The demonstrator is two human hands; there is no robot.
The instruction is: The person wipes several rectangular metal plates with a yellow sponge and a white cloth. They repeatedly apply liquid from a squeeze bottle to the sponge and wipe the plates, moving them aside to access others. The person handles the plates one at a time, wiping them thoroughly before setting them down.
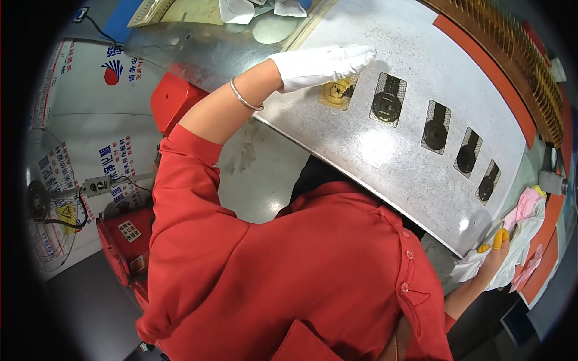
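Note:
My left hand (325,65), in a white glove, is stretched out flat with its fingers together. It is over the upper part of a gold rectangular plate (335,94) with a mesh-patterned border; whether it touches the plate I cannot tell. To its right, several dark mesh-edged plates with round discs, the nearest being a black plate (386,102), lie in a row on the pale worktop (337,135). At the worktop's right end my right hand (497,250), with yellow finger cots, is closed on a white cloth (471,266). Its fingertips are partly hidden.
Pink cloth (522,204) lies beside the white one at the right. An orange strip and a long brown rack of thin upright pieces (512,54) run along the far edge. A metal surface (198,51) with white cloths adjoins on the left. A red stool (174,101) stands below it.

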